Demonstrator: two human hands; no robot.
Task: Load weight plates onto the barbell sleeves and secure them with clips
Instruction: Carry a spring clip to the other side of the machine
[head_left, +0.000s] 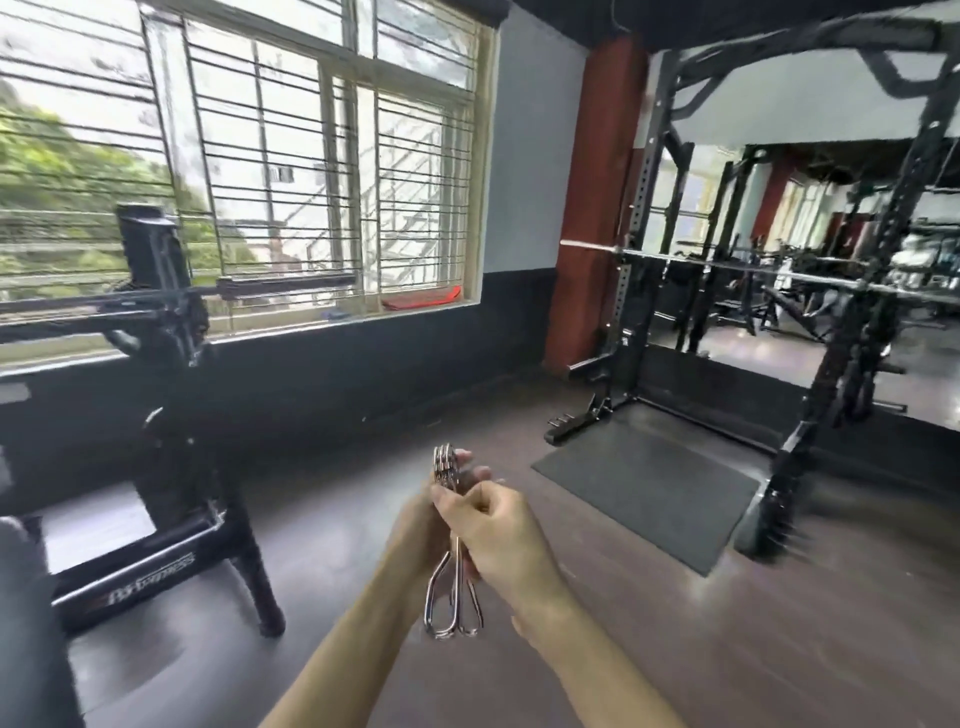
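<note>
Holding shiny metal spring clips (451, 551) with both hands, the person stands in a gym. The right hand (498, 535) is closed tight around the middle of the clips. The left hand (415, 525) wraps them from the other side, at 9 o'clock from the right hand. The round coils stick up past the fingers at 12 o'clock. The long looped handles hang down below the hands at 6 o'clock. It looks like two clips pressed together, but the blur makes that hard to tell.

A barbell (727, 265) rests across a black squat rack (852, 322) far off at 2 o'clock from the hands, well apart from the clips. A dark floor mat (649, 493) lies under the rack. Another black stand (171, 415) is at 9 o'clock, in front of a barred window (311, 156).
</note>
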